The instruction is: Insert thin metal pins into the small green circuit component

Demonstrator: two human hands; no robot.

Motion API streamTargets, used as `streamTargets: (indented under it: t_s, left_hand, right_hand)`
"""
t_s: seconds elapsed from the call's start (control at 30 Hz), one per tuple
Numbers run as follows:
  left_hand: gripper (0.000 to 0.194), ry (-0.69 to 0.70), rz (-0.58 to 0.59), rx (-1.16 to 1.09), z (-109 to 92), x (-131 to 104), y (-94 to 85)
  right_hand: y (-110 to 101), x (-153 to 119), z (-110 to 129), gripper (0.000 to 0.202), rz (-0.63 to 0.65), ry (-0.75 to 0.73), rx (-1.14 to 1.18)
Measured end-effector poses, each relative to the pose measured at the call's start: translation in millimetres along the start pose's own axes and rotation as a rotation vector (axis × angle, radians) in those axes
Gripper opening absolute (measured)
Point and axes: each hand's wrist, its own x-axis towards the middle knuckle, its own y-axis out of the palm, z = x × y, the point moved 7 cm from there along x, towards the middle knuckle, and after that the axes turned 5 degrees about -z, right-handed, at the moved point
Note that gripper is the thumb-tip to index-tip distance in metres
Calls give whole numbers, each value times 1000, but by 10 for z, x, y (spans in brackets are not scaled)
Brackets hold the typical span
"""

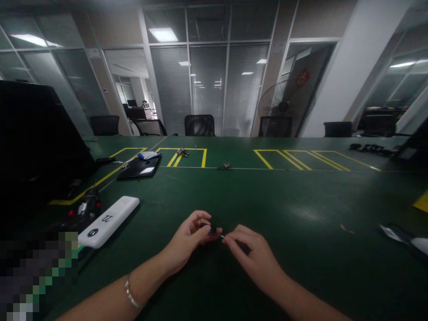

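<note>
Over the green table [187,194], my left hand [192,234] is closed around a small dark object [211,229], mostly covered by my fingers. Just to its right, my right hand [249,245] pinches a thin, light-coloured piece [223,236] between thumb and forefinger. That piece points left toward the dark object; whether the two touch I cannot tell. Both things are too small to name.
A white power bank [112,218] marked 22 lies at left, beside a black device with red parts [87,207]. Farther back are a black folder-like item [138,168], small metal parts [182,152] and another small part [224,166]. A dark screen [36,142] stands left.
</note>
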Motion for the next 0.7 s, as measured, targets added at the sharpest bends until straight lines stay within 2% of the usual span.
streamTargets:
  t_s: [0.07,0.2,0.43,0.7]
  left_hand:
    - [25,1,16,-23,-1,-2,12]
    - [19,-8,-1,95,1,1,-10]
    - [29,28,-15,107,-4,17,-30]
    - [28,80,47,331,-47,-15,27]
  right_hand:
    - [-6,3,7,27,-5,-2,2]
    - [-22,4,23,26,-17,-9,10]
    - [-15,-7,17,25,-9,-6,21]
    - [-16,-6,22,25,-24,-17,19]
